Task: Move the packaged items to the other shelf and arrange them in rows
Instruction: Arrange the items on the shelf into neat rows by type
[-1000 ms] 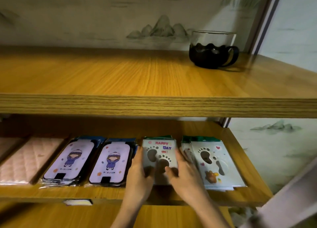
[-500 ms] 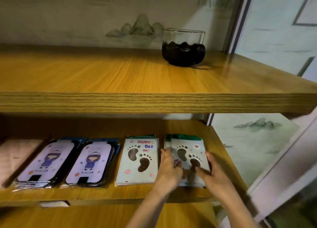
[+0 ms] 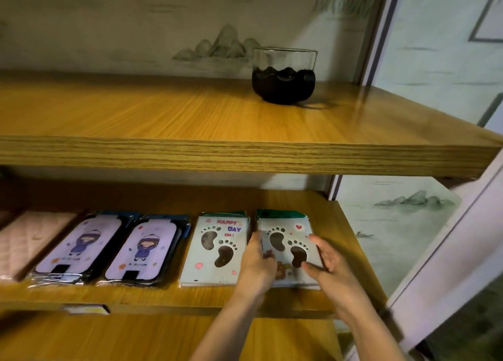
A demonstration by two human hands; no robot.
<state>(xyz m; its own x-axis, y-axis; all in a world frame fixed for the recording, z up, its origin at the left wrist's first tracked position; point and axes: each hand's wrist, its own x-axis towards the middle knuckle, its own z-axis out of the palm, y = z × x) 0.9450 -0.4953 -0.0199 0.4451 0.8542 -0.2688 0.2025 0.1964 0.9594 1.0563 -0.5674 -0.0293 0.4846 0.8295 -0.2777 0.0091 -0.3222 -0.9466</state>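
Observation:
Packaged items lie in a row on the lower shelf (image 3: 337, 219). From the left come a pink quilted pack (image 3: 30, 241), two purple cartoon-girl packs (image 3: 79, 246) (image 3: 144, 249), and a white footprint pack with "HAPPY DAY" (image 3: 217, 249). At the right end lies a second footprint pack (image 3: 285, 241) on a small stack. My left hand (image 3: 255, 265) grips that stack's left edge, fingers dipping into the gap between the two footprint packs. My right hand (image 3: 332, 268) presses straight fingers along its right edge, thumb on the pack's front corner.
The upper shelf (image 3: 163, 116) holds only a glass cup with a dark base (image 3: 284, 77) at the back right. A white frame (image 3: 449, 265) stands close by the lower shelf's right end. A small label (image 3: 87, 309) sits on the shelf's front edge.
Both hands left the "HAPPY DAY" pack and shifted right onto the rightmost footprint stack, which now lies straighter and closer to its neighbour. The view panned right.

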